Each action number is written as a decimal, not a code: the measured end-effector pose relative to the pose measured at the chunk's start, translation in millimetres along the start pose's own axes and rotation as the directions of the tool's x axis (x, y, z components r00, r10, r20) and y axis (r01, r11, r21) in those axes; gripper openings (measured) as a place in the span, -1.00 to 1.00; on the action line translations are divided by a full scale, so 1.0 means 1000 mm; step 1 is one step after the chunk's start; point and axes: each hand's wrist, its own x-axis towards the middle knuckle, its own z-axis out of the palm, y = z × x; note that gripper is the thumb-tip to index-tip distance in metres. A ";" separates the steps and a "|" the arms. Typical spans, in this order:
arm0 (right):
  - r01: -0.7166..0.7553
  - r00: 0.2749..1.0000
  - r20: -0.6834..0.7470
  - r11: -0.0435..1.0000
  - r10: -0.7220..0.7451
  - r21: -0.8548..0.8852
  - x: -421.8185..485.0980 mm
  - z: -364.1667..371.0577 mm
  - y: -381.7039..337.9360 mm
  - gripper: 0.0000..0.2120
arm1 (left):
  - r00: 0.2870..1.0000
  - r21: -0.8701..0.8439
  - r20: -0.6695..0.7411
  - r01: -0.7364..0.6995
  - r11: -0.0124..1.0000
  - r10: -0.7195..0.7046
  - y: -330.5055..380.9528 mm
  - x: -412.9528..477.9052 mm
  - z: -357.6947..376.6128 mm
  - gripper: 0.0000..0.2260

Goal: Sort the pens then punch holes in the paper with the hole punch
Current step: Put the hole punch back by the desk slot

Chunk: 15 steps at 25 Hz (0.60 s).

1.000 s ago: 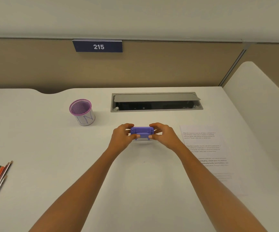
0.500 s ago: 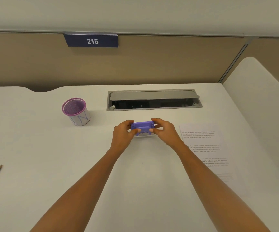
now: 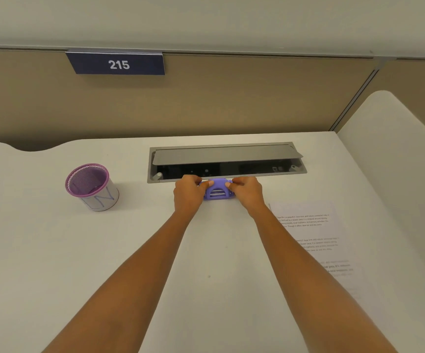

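Head view — the single view on record.

Item: hole punch (image 3: 216, 191), purple plastic, at mid-desk just near of the cable hatch (image 3: 226, 161). Whether it rests on the desk (image 3: 53, 263) or rides a little above it cannot be told.

Item: left hand (image 3: 187, 193), fingers curled over the punch's left end, thumb tip pressed on its top edge — closed on it, not slack.

Item: right hand (image 3: 247, 192), a mirror of the other, closed around the right end with the thumb on top. Both forearms run long and nearly straight from the near edge, converging toward the punch; wrists level, palms facing inward.

Item: paper (image 3: 313, 240), a printed sheet lying flat on the desk, right of the arms and nearer than the punch. It lies apart from the punch and no holes show in it (the small print and the glare make the margins hard to read).

Item: pen cup (image 3: 90, 187), purple mesh, standing upright at far left; no pens stick up above its rim, and no pens show anywhere in this frame.

Progress, as a judgement: sorting cannot be confirmed done, since the cup looks empty. Punching is not started — the sheet has yet to meet the punch's slot.
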 end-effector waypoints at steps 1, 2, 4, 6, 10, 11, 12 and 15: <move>-0.005 1.000 -0.011 1.000 0.005 0.005 0.005 0.001 0.000 -0.61 | 1.000 0.011 -0.006 -0.002 1.000 0.002 0.002 0.005 0.002 -0.58; -0.005 1.000 -0.018 1.000 0.005 0.006 0.010 0.002 0.000 -0.61 | 1.000 0.027 -0.011 -0.002 1.000 0.003 0.004 0.009 0.004 -0.58; 0.003 0.999 -0.034 1.000 -0.003 -0.009 0.018 0.004 0.001 -0.63 | 1.000 0.073 -0.016 -0.008 0.997 0.009 0.006 0.016 0.007 -0.60; 0.009 0.999 -0.053 0.999 -0.011 -0.038 0.023 0.005 0.001 -0.66 | 0.999 0.129 -0.015 -0.027 0.991 0.030 0.005 0.020 0.010 -0.61; 0.021 0.997 -0.069 0.997 -0.026 -0.073 0.022 0.006 0.001 -0.67 | 0.998 0.186 -0.014 -0.057 0.981 0.061 0.001 0.023 0.013 -0.60; 0.025 0.997 -0.065 0.997 -0.029 -0.068 0.020 0.006 0.001 -0.65 | 0.998 0.188 -0.004 -0.067 0.980 0.069 0.000 0.023 0.013 -0.59; 0.028 0.998 -0.061 0.997 -0.032 -0.067 0.018 0.005 0.003 -0.64 | 0.997 0.189 0.014 -0.080 0.979 0.079 -0.001 0.022 0.012 -0.59; 0.026 0.998 -0.057 0.997 -0.030 -0.069 0.007 0.002 0.008 -0.60 | 0.988 0.172 0.087 -0.138 0.975 0.124 -0.004 0.014 0.009 -0.63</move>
